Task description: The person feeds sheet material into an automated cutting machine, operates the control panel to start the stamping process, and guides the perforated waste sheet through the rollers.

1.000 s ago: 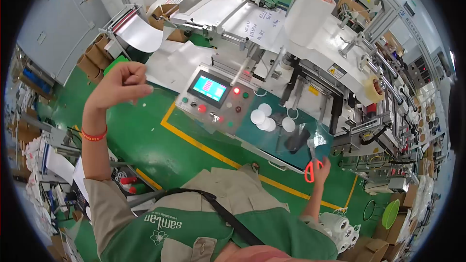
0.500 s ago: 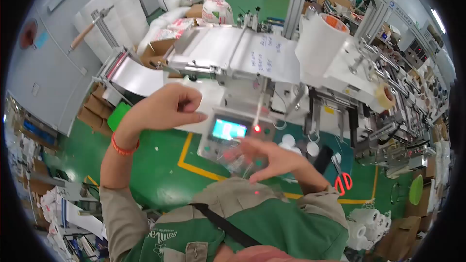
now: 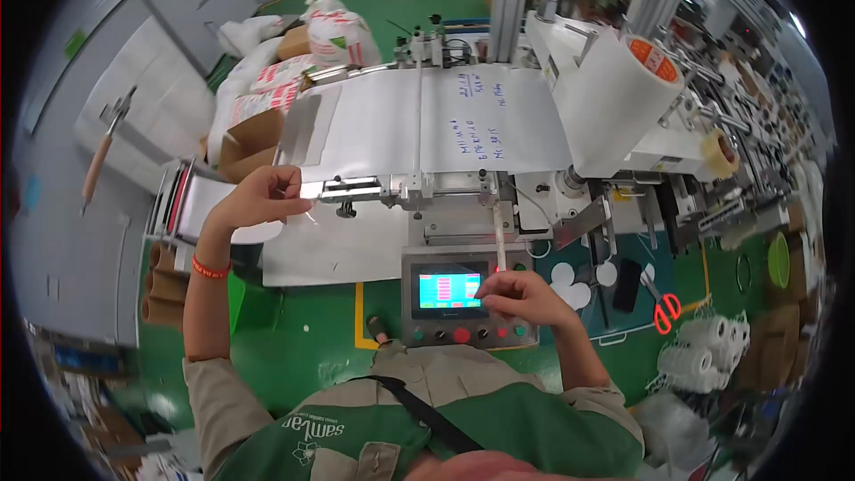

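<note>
My left hand [image 3: 258, 200] is raised at the near left edge of the machine's metal rail [image 3: 356, 189], wearing a red wristband. Its fingers are curled in with the thumb pressed forward; a faint clear scrap may be at the tips, too small to make out. At the right edge of the lit touchscreen [image 3: 448, 291], my right hand [image 3: 525, 297] has bent fingers pressed together; whether it pinches anything is hidden. Orange-handled scissors [image 3: 661, 305] lie right of it, beside a black phone-like object [image 3: 627, 286] and white discs [image 3: 570, 289].
A white sheet with blue handwriting [image 3: 494, 125] spans the machine. A large white roll [image 3: 614, 102] stands at its right. The control panel [image 3: 414, 332] has red and green buttons. White spools [image 3: 704, 352] sit at lower right, a cardboard box [image 3: 249, 144] at left.
The view has turned toward the machine. My right hand has let go of the scissors and moved left to the touchscreen, its fingers closing. My left hand stays raised and curled.
</note>
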`<state>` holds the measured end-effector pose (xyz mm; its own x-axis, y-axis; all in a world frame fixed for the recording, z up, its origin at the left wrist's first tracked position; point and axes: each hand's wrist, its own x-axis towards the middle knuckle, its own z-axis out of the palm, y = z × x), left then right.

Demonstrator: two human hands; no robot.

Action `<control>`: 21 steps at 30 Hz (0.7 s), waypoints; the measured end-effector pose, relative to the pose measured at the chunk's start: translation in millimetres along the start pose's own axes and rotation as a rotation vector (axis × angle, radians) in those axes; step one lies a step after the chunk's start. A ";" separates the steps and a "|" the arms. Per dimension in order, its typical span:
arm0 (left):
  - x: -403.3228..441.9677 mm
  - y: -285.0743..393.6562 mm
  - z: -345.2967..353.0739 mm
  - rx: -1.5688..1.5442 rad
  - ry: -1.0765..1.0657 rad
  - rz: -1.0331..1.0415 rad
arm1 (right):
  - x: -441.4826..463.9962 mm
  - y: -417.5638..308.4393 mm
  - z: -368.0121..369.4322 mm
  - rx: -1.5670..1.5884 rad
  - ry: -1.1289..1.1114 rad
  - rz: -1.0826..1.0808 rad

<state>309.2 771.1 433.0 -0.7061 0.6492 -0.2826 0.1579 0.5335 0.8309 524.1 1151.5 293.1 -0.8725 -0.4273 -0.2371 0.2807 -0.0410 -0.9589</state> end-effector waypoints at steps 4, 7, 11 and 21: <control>65.0 -26.9 -44.0 -0.015 -0.219 0.144 | 3.8 2.1 37.6 0.017 0.448 -0.043; 122.2 -40.3 -73.4 -0.015 -0.367 0.287 | 7.6 2.5 79.0 0.067 0.685 -0.026; 183.7 -33.2 -77.3 -0.008 -0.502 0.364 | 13.5 5.3 120.5 0.030 0.916 -0.063; 270.8 26.1 -15.7 0.323 -0.616 0.577 | -11.7 32.4 134.3 0.007 1.228 -0.063</control>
<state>111.3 952.2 385.7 0.0230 0.9888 -0.1475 0.6244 0.1010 0.7746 597.2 1033.9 285.7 -0.6812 0.7088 -0.1832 0.2229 -0.0375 -0.9741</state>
